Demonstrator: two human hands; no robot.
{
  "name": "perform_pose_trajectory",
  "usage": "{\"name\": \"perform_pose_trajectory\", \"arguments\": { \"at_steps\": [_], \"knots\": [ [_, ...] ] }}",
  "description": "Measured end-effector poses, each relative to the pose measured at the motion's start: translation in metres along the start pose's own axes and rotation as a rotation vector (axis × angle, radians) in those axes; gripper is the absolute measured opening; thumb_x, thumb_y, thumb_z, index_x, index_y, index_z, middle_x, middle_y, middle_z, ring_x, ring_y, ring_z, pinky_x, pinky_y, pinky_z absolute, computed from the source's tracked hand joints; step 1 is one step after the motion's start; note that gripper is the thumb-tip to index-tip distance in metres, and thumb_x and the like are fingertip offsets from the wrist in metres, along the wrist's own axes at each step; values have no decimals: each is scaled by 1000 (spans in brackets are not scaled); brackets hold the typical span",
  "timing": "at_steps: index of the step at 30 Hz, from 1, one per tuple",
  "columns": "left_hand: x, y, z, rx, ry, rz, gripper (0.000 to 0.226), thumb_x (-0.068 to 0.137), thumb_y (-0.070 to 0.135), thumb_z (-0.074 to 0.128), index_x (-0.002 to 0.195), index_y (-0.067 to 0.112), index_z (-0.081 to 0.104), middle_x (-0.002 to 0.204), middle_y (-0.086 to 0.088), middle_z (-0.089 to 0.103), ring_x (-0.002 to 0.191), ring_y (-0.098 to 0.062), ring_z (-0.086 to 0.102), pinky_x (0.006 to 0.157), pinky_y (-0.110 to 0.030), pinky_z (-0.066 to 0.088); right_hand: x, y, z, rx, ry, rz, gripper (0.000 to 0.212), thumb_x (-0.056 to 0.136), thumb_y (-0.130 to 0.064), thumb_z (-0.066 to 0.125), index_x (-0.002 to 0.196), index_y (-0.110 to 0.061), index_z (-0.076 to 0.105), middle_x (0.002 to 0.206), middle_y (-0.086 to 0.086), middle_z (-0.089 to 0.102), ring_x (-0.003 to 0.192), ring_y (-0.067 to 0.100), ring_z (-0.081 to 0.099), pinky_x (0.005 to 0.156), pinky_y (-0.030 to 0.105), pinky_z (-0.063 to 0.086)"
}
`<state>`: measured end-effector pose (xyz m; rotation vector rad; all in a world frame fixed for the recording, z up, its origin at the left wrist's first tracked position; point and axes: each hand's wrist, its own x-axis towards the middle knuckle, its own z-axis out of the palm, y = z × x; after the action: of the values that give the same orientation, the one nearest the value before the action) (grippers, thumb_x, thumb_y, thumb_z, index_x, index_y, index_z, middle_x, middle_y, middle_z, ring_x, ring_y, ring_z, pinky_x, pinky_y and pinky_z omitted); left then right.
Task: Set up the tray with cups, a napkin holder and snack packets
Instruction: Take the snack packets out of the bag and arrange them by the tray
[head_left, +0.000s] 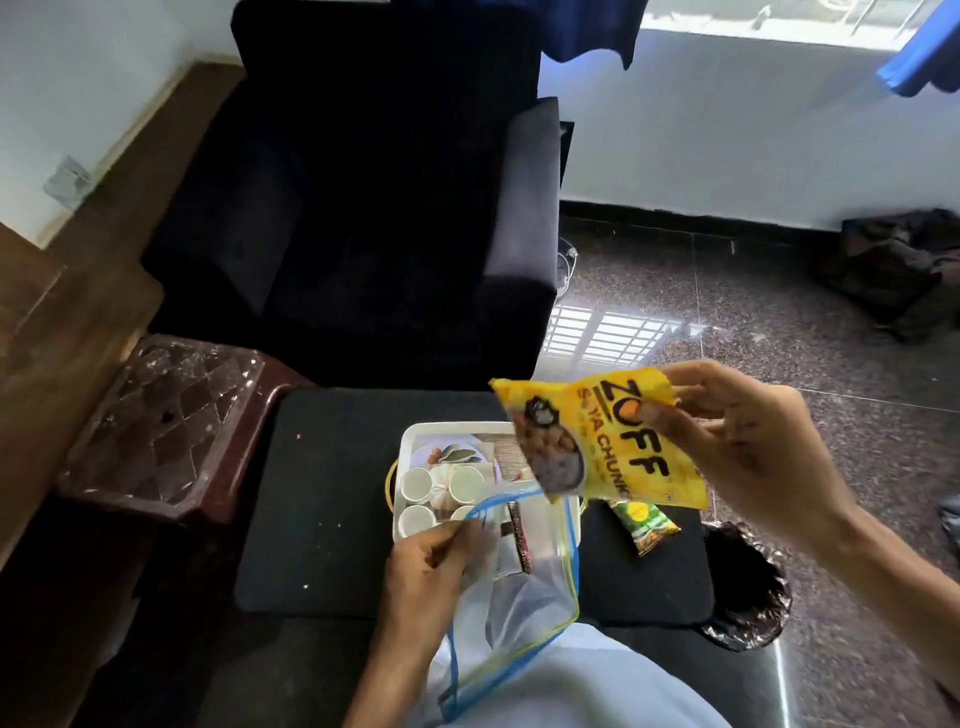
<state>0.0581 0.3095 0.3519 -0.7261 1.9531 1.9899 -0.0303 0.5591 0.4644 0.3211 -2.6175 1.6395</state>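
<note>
My right hand (737, 441) holds a yellow snack packet (602, 441) by its top edge, above the right side of the white tray (452, 428). My left hand (431, 566) grips the rim of a clear zip bag (524, 587) with a blue seal, hanging over the tray's near edge. A dark packet (521, 535) shows through the bag. Several small white cups (415, 483) stand in the tray's left half. A green snack packet (644, 525) lies on the black table (322, 499) right of the tray. No napkin holder is visible.
A dark armchair (363, 208) stands behind the table. A brown plastic stool (161, 421) is to the left. A bin with a black liner (748, 587) sits by the table's right corner. Granite floor stretches to the right, with a dark bag (898, 270) against the wall.
</note>
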Motion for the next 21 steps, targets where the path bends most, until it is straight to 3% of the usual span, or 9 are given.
{"name": "perform_pose_trajectory", "arguments": {
  "at_steps": [3, 4, 6, 10, 15, 18, 21],
  "knots": [
    [-8, 2, 12, 49, 25, 46, 31, 80, 44, 69, 87, 18, 84, 87, -12, 82, 82, -11, 70, 74, -35, 57, 7, 32, -19, 132, 36, 218, 22, 85, -18, 70, 105, -10, 72, 93, 4, 79, 81, 13, 77, 61, 24, 61],
    [-11, 1, 14, 52, 39, 56, 27, 82, 41, 69, 90, 20, 85, 91, -10, 83, 90, -15, 75, 80, -40, 61, 9, 48, -24, 185, 50, 293, 18, 87, -15, 69, 105, -12, 71, 93, 4, 79, 82, 13, 77, 60, 21, 59],
    [-16, 0, 19, 39, 72, 58, 28, 81, 40, 69, 97, 22, 84, 96, -3, 83, 99, -19, 77, 85, -35, 64, 12, 85, -29, 305, 87, 441, 14, 91, -10, 66, 104, -15, 71, 95, 1, 80, 83, 11, 77, 60, 19, 58],
    [-29, 3, 34, -8, 138, 52, 24, 84, 34, 68, 97, 23, 84, 97, -4, 83, 97, -15, 78, 81, -23, 62, 14, 180, -21, 378, 170, 670, 17, 92, -11, 69, 109, -9, 68, 94, 7, 79, 83, 16, 77, 65, 32, 63],
    [-44, 3, 59, -149, 255, -36, 23, 80, 23, 65, 84, 11, 85, 91, -17, 82, 88, -25, 80, 75, -23, 64, 14, 280, 16, 442, 338, 924, 24, 94, -7, 66, 116, 2, 63, 86, 10, 75, 69, 17, 73, 54, 26, 58],
    [-54, -1, 72, -162, 316, -74, 25, 78, 20, 64, 85, 4, 82, 90, -21, 81, 85, -27, 81, 68, -22, 64, 12, 323, 38, 479, 419, 1064, 28, 94, -6, 65, 121, 4, 62, 101, 20, 72, 85, 26, 70, 63, 33, 60],
    [-63, -7, 77, -136, 355, -107, 24, 80, 21, 65, 87, 8, 84, 93, -20, 81, 90, -28, 80, 70, -23, 63, 10, 353, 52, 448, 448, 1221, 30, 94, -6, 65, 124, -3, 64, 119, 21, 67, 93, 25, 72, 80, 38, 62]
  ]
}}
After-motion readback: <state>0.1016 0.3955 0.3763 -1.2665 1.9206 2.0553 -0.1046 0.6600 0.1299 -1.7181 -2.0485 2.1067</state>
